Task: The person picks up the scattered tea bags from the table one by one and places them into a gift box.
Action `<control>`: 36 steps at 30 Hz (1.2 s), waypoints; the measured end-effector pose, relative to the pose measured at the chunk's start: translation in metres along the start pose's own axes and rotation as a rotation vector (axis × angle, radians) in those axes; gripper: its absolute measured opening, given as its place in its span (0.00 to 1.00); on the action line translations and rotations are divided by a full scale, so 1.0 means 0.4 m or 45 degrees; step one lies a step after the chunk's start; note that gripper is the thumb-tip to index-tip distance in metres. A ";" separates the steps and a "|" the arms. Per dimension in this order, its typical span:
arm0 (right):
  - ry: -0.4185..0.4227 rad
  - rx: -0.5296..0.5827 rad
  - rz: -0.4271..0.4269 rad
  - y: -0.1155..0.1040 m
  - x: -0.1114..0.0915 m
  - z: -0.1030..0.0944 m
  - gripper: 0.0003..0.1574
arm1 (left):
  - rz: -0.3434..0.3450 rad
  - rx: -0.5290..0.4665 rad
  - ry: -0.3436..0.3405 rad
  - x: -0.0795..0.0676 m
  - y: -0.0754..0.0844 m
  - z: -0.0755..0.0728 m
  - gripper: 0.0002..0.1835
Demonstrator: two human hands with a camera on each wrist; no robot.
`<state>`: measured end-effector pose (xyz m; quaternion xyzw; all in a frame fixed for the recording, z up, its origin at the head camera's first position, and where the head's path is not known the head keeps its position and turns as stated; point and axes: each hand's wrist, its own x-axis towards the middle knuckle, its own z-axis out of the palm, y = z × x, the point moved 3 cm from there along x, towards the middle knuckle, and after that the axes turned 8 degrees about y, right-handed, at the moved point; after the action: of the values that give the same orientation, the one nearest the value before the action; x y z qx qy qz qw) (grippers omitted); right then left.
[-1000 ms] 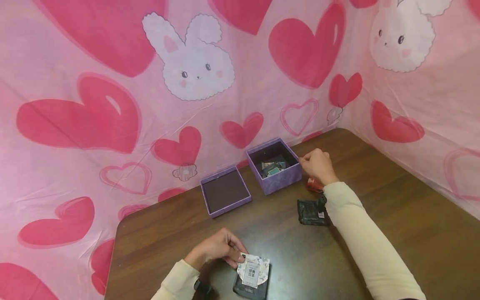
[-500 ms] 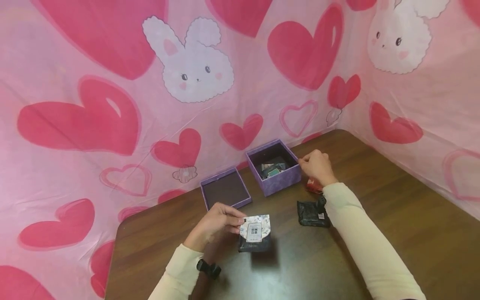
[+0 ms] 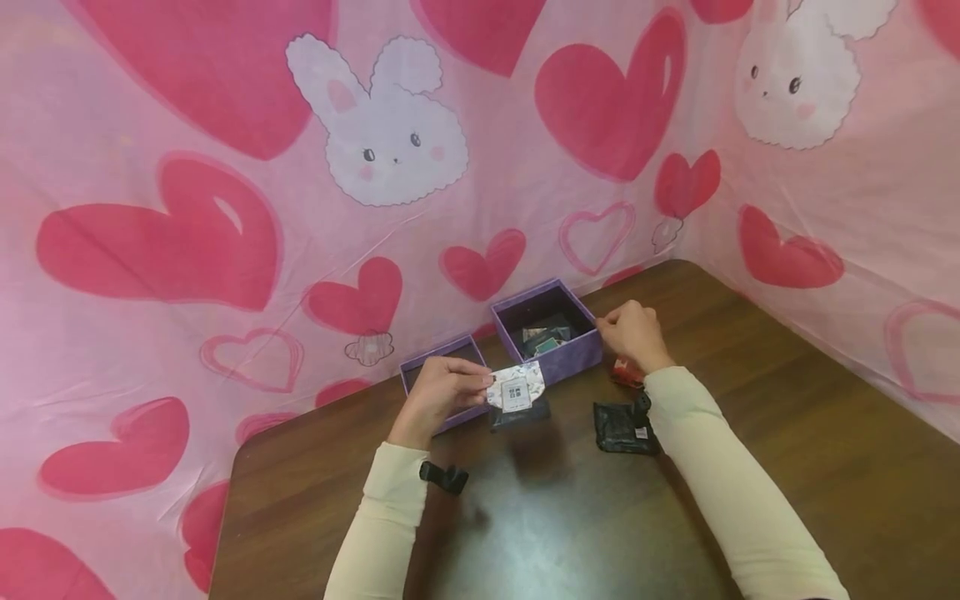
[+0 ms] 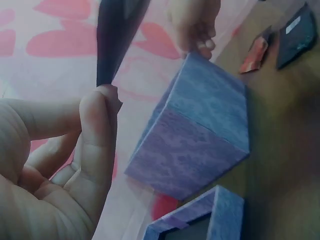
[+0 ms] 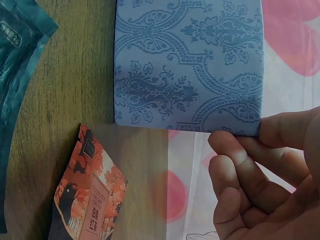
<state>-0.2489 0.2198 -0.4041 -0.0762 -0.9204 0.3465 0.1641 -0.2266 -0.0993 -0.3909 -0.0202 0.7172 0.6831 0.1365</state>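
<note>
My left hand [image 3: 441, 393] pinches the corner of a flat packet [image 3: 516, 395], dark with a white floral label printed in characters. It is held above the table, in front of the purple box, and shows as a dark strip [image 4: 116, 40] in the left wrist view. The open purple patterned box [image 3: 566, 358] has several small packets [image 3: 547, 340] inside. My right hand [image 3: 636, 333] pinches the box's right corner at the rim, thumb and fingers on either side in the right wrist view.
A shallow purple lid [image 3: 459, 350] lies inside up left of the box, partly behind my left hand. An orange-red packet [image 5: 95, 195] and a black packet [image 3: 622, 429] lie on the wooden table [image 3: 637, 517] by my right forearm. A heart-patterned cloth [image 3: 495, 167] hangs behind.
My left hand has lifted the packet off the table and carried it away from me, toward the box. My right hand stays at the box corner.
</note>
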 end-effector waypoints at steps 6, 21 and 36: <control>-0.017 -0.003 -0.003 0.003 -0.001 0.001 0.18 | 0.061 -0.080 0.079 0.048 0.023 0.031 0.08; 0.004 -0.004 -0.018 0.007 0.000 -0.002 0.17 | 0.113 -0.184 0.289 0.156 0.086 0.078 0.15; 0.011 0.003 -0.007 0.003 -0.002 -0.002 0.17 | 0.165 -0.428 0.504 0.202 0.062 0.117 0.10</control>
<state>-0.2478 0.2209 -0.4047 -0.0752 -0.9196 0.3467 0.1691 -0.3018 -0.0388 -0.3861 -0.1298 0.6062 0.7826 -0.0556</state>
